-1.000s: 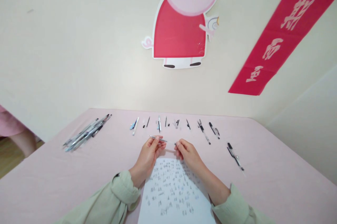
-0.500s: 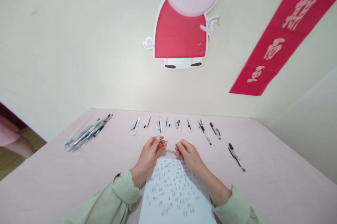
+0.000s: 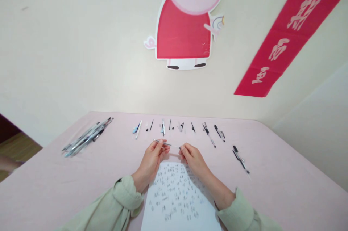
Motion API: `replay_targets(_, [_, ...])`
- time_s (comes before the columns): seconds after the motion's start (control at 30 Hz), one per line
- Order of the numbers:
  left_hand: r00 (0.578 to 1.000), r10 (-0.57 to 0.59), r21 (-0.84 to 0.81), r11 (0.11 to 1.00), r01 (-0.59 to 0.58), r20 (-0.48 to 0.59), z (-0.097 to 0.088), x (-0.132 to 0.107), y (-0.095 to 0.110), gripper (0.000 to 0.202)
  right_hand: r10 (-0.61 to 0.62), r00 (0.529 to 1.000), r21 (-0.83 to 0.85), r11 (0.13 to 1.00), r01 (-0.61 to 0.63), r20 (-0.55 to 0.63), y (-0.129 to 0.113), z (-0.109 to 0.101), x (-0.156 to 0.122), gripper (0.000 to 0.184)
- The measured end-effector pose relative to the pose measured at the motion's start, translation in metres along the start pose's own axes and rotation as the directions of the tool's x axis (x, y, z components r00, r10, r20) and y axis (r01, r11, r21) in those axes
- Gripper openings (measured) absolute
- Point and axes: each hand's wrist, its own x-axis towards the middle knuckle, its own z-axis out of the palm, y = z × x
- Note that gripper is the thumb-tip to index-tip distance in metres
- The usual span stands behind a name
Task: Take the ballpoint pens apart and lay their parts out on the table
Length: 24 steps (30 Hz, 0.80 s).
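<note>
My left hand point(image 3: 152, 158) and my right hand point(image 3: 191, 156) meet above the pink table point(image 3: 54, 184), just past a white sheet of paper point(image 3: 178, 198) covered in handwriting. Between them they pinch a thin pen point(image 3: 166, 144) held level, the left fingers on its grey end, the right fingertips closed on its clear end. Both sleeves are pale green.
A bundle of several pens point(image 3: 87, 137) lies at the far left. A row of pen parts point(image 3: 163, 127) and pens point(image 3: 209, 134) runs along the far edge, with one more pen point(image 3: 240, 158) at the right. A cartoon pig cutout point(image 3: 185, 24) and red banner point(image 3: 285, 35) hang on the wall.
My hands and the pen have kept their pose. The view has shifted slightly. A person in pink at the far left has moved almost out of view.
</note>
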Motion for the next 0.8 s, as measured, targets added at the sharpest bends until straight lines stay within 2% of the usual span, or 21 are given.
replay_targets(0.17, [1.0, -0.003, -0.002, 1.0, 0.003, -0.01, -0.0008, 0.0016, -0.0006, 0.026, -0.045, 0.999, 0.088, 0.995, 0.047, -0.023, 0.0028, 0.0007, 0.0004, 0.018])
replay_targets(0.27, [1.0, -0.005, -0.011, 1.0, 0.005, -0.022, -0.0014, 0.0028, -0.0009, 0.025, -0.058, 0.997, 0.065, 0.996, 0.061, -0.056, 0.0019, 0.0008, -0.0004, 0.015])
replay_targets(0.37, [1.0, 0.0, -0.011, 1.0, 0.0, -0.014, -0.0017, 0.0031, -0.0013, 0.027, -0.054, 0.997, 0.038, 0.998, 0.056, -0.051, 0.0005, 0.0005, -0.0011, 0.017])
replay_targets(0.5, [1.0, -0.008, 0.007, 1.0, 0.008, 0.002, -0.0017, 0.0028, -0.002, 0.029, -0.015, 1.0, 0.041, 0.999, 0.015, -0.016, 0.0016, 0.0006, -0.0005, 0.032])
replay_targets(0.7, [1.0, 0.003, 0.0, 1.0, -0.003, -0.005, -0.002, 0.0022, -0.0023, 0.029, -0.063, 0.998, 0.125, 0.99, 0.064, -0.018, 0.0034, 0.0021, -0.0003, 0.023])
replay_targets(0.8, [1.0, 0.008, -0.002, 1.0, -0.008, -0.01, -0.0016, 0.0013, -0.0016, 0.028, -0.079, 0.996, 0.103, 0.991, 0.083, -0.045, 0.0016, 0.0021, -0.0013, 0.016])
